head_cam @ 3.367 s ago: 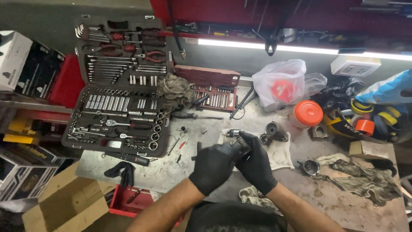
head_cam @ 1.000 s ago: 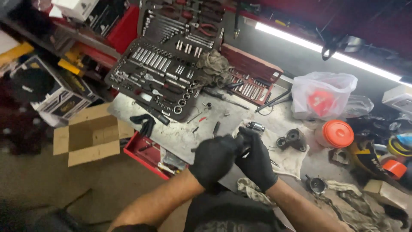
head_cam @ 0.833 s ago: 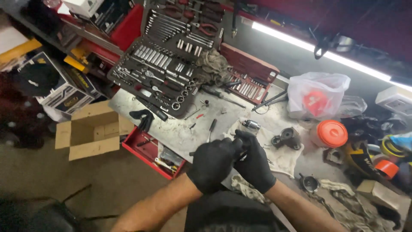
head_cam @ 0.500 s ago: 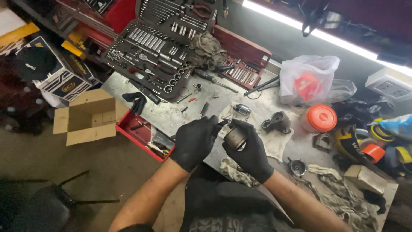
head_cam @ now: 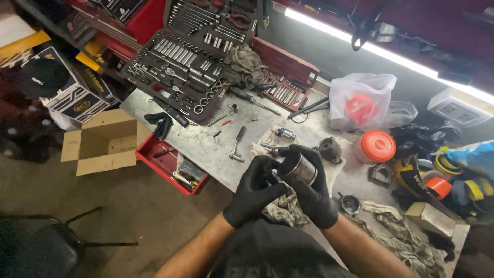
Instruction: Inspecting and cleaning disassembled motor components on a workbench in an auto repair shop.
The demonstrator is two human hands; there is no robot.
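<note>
Both my hands wear black gloves and meet over the near edge of a grey workbench [head_cam: 216,149]. My right hand [head_cam: 311,193] wraps around a short metal cylinder [head_cam: 298,169], a motor-like housing, holding it tilted. My left hand [head_cam: 252,190] touches the cylinder's near end with its fingertips. Under my hands lies a camouflage rag [head_cam: 283,208]. Just beyond them on a white cloth lie a small metal motor part [head_cam: 284,135] and a dark round metal part [head_cam: 330,149].
An open socket and wrench set [head_cam: 180,62] and a red bit case [head_cam: 285,77] lie at the back left. A ratchet [head_cam: 237,144], white plastic bag [head_cam: 360,100], orange lid [head_cam: 378,145], open cardboard box [head_cam: 100,141], red drawer [head_cam: 170,162] and black stool [head_cam: 41,242] surround me.
My view has swung left and back over the bench. My hands stayed together on the metal cylinder, which now shows more clearly in my right hand.
</note>
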